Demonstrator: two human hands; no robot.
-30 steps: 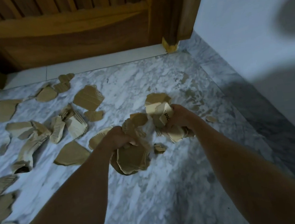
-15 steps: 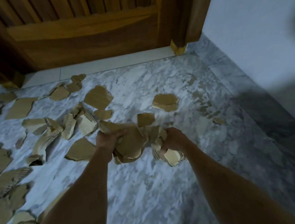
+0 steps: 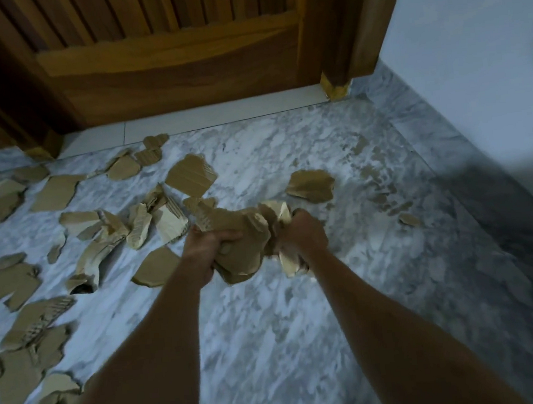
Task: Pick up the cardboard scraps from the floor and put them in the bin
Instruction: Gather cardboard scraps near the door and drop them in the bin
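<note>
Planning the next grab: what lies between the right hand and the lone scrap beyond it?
Head view: only bare marble floor separates the right hand from the lone scrap.

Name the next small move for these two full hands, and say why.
Probably carry the load away to the bin, which is not in view. The left hand grips a thick wad of brown torn cardboard scraps, and the right hand grips a paler crumpled bunch. Neither looks able to take more, though many loose scraps remain on the grey marble floor.
</note>
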